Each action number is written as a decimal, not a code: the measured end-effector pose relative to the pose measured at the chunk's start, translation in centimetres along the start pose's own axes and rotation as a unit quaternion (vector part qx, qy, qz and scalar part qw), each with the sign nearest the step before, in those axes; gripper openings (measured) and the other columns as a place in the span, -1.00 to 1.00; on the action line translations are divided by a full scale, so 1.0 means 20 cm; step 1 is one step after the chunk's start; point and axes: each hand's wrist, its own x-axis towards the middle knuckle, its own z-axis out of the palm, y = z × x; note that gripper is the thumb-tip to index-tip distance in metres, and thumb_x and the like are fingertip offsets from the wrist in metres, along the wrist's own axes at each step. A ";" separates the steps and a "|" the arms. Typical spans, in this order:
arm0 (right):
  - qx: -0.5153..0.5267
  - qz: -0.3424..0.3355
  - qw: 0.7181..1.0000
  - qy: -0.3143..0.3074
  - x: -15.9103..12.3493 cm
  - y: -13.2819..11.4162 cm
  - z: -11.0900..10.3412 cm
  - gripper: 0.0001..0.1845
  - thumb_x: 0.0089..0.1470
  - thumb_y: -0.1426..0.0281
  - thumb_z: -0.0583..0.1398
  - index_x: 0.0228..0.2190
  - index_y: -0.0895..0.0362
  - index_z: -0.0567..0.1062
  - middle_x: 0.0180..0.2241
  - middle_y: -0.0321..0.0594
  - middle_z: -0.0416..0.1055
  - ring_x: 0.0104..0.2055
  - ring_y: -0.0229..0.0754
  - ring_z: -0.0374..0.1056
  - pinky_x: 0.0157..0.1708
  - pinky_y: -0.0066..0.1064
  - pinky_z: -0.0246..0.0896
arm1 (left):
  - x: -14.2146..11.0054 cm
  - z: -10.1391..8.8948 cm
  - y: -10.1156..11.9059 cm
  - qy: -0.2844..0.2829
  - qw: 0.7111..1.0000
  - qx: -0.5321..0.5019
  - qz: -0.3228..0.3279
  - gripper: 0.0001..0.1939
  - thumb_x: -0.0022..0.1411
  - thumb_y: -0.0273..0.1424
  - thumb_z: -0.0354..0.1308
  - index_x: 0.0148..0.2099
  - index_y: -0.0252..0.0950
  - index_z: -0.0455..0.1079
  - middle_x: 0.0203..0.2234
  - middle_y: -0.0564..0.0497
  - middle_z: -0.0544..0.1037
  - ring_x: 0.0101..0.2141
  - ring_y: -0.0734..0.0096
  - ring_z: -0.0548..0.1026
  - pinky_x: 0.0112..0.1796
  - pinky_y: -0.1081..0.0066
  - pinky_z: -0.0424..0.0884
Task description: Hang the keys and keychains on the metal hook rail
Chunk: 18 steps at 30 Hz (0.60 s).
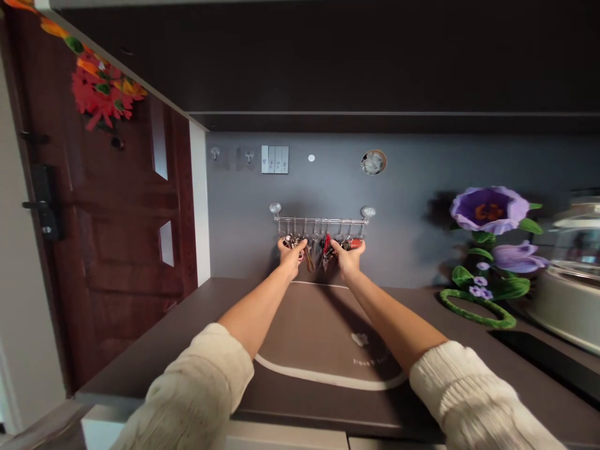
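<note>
A clear hook rail (321,220) is fixed to the grey back wall by two round mounts, and several keys (309,256) hang from its hooks. My left hand (290,257) is closed around a bunch of keys at the left end, thumb in front. On the right side, my right hand (347,259) closes around another bunch, with an orange-red fob (355,243) showing between its thumb and fingers. A narrow red item (327,242) hangs beside the right thumb. Between the hands, a few keys hang down. The fingers behind the bunches are partly hidden.
A brown mat (319,331) with a pale border lies on the counter below. Purple artificial flowers (490,209) and a cream appliance (562,300) with a clear top stand at the right. A dark cabinet (328,56) overhangs. The wooden door (122,269) is at left.
</note>
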 end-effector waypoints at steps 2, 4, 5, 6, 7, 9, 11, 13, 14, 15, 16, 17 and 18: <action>0.026 0.030 0.999 -0.002 -0.01 -0.02 0.00 -0.20 -0.30 0.33 0.29 -0.04 0.01 0.02 -0.22 -0.29 0.33 -0.34 -0.27 0.33 -0.24 -0.33 0.31 | -0.02 0.02 0.02 -0.010 0.999 -0.034 -0.010 -0.34 -0.18 -0.38 0.35 -0.10 -0.09 0.01 -0.43 0.16 0.43 -0.55 0.55 0.46 -0.55 0.56 0.30; 0.054 0.066 0.996 -0.016 -0.01 -0.06 -0.02 -0.34 -0.23 0.34 0.24 -0.10 -0.03 0.05 -0.38 -0.41 0.30 -0.53 -0.33 0.27 -0.48 -0.40 0.31 | -0.03 0.02 0.06 -0.017 0.998 -0.059 -0.022 -0.40 -0.14 -0.37 0.33 -0.13 -0.12 0.02 -0.48 0.17 0.42 -0.56 0.50 0.47 -0.59 0.56 0.29; 0.066 0.079 0.994 -0.023 0.00 -0.08 -0.03 -0.38 -0.21 0.34 0.23 -0.12 -0.05 0.05 -0.44 -0.45 0.27 -0.58 -0.36 0.23 -0.56 -0.45 0.27 | -0.04 0.01 0.08 -0.018 0.997 -0.068 -0.030 -0.43 -0.11 -0.37 0.31 -0.14 -0.13 0.02 -0.50 0.16 0.42 -0.57 0.48 0.47 -0.60 0.56 0.29; 0.075 0.084 0.993 -0.028 0.00 -0.10 -0.03 -0.41 -0.20 0.34 0.22 -0.14 -0.05 0.04 -0.47 -0.47 0.25 -0.62 -0.38 0.20 -0.62 -0.48 0.23 | -0.05 0.01 0.11 -0.020 0.996 -0.077 -0.037 -0.47 -0.09 -0.38 0.29 -0.15 -0.15 0.03 -0.51 0.15 0.43 -0.57 0.46 0.48 -0.61 0.56 0.29; 0.080 0.086 0.993 -0.030 0.01 -0.12 -0.04 -0.43 -0.19 0.35 0.21 -0.16 -0.05 0.04 -0.48 -0.49 0.23 -0.63 -0.39 0.19 -0.65 -0.51 0.21 | -0.05 0.00 0.13 -0.018 0.995 -0.084 -0.044 -0.50 -0.06 -0.38 0.28 -0.16 -0.18 0.04 -0.53 0.13 0.43 -0.57 0.46 0.48 -0.61 0.56 0.29; 0.079 0.091 0.992 -0.028 0.02 -0.15 -0.04 -0.48 -0.15 0.37 0.18 -0.18 -0.04 0.03 -0.50 -0.49 0.21 -0.64 -0.40 0.20 -0.65 -0.53 0.20 | -0.05 0.00 0.17 -0.012 0.995 -0.087 -0.050 -0.57 -0.04 -0.40 0.26 -0.19 -0.24 0.08 -0.55 0.09 0.44 -0.58 0.46 0.47 -0.62 0.56 0.29; 0.062 0.100 0.993 -0.026 0.05 -0.17 -0.03 -0.54 -0.09 0.38 0.13 -0.18 -0.03 0.01 -0.51 -0.47 0.19 -0.63 -0.39 0.21 -0.63 -0.52 0.22 | -0.04 0.02 0.21 0.003 0.995 -0.080 -0.051 -0.62 -0.03 -0.39 0.26 -0.23 -0.28 0.12 -0.57 0.07 0.44 -0.60 0.46 0.48 -0.62 0.56 0.30; 0.032 0.098 0.994 -0.019 0.07 -0.17 -0.02 -0.58 -0.05 0.37 0.09 -0.17 -0.02 0.00 -0.49 -0.44 0.20 -0.61 -0.37 0.23 -0.59 -0.49 0.26 | -0.03 0.05 0.23 0.026 0.996 -0.071 -0.054 -0.65 -0.03 -0.38 0.25 -0.27 -0.31 0.15 -0.59 0.05 0.44 -0.61 0.45 0.47 -0.63 0.55 0.32; 0.016 0.092 0.996 -0.008 0.08 -0.17 -0.01 -0.58 -0.04 0.37 0.07 -0.16 -0.02 -0.01 -0.46 -0.41 0.22 -0.59 -0.35 0.25 -0.57 -0.47 0.28 | -0.02 0.06 0.24 0.039 0.995 -0.067 -0.055 -0.67 -0.02 -0.38 0.25 -0.27 -0.32 0.15 -0.59 0.05 0.44 -0.62 0.45 0.47 -0.63 0.55 0.32; 0.003 0.086 0.996 0.004 0.08 -0.16 0.00 -0.58 -0.05 0.36 0.07 -0.15 -0.03 0.00 -0.42 -0.38 0.25 -0.56 -0.34 0.27 -0.54 -0.45 0.29 | -0.02 0.08 0.25 0.054 0.995 -0.062 -0.054 -0.67 -0.01 -0.39 0.24 -0.26 -0.32 0.15 -0.59 0.05 0.44 -0.62 0.45 0.47 -0.64 0.54 0.32; -0.006 0.080 0.997 0.015 0.09 -0.16 0.01 -0.56 -0.05 0.35 0.07 -0.14 -0.03 0.00 -0.38 -0.35 0.27 -0.52 -0.33 0.29 -0.51 -0.43 0.31 | -0.02 0.09 0.26 0.068 0.995 -0.056 -0.047 -0.65 -0.01 -0.40 0.24 -0.24 -0.31 0.13 -0.59 0.06 0.44 -0.63 0.45 0.47 -0.64 0.54 0.33; -0.013 0.077 0.997 0.025 0.10 -0.16 0.01 -0.54 -0.06 0.34 0.08 -0.12 -0.03 0.00 -0.33 -0.32 0.29 -0.48 -0.31 0.31 -0.47 -0.41 0.32 | -0.01 0.11 0.28 0.080 0.995 -0.048 -0.036 -0.62 -0.01 -0.42 0.23 -0.21 -0.30 0.11 -0.58 0.07 0.44 -0.63 0.45 0.47 -0.64 0.54 0.33; -0.019 0.074 0.997 0.032 0.11 -0.15 0.01 -0.52 -0.07 0.33 0.09 -0.11 -0.03 0.01 -0.30 -0.30 0.31 -0.45 -0.29 0.33 -0.43 -0.40 0.32 | -0.01 0.12 0.29 0.089 0.995 -0.039 -0.022 -0.58 -0.01 -0.45 0.23 -0.17 -0.28 0.08 -0.57 0.09 0.44 -0.63 0.45 0.47 -0.64 0.53 0.34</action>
